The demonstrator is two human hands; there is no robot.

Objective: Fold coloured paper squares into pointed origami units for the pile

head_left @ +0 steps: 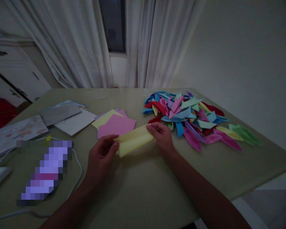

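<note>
Head: 2 hands (131, 141) grasping 1 yellow sheet (135, 139), 1 at each end; 1 multicoloured pile (184, 111).

Left hand (103, 154) and right hand (160, 136) up in front, apart, thumbs pressed on bent fingers. Both arms reach in from bottom. Right hand bit farther forward.

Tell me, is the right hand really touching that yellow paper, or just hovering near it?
Touching. The head view shows the right hand pinching the yellow paper at its right end, thumb pressed on the paper's face.
</note>
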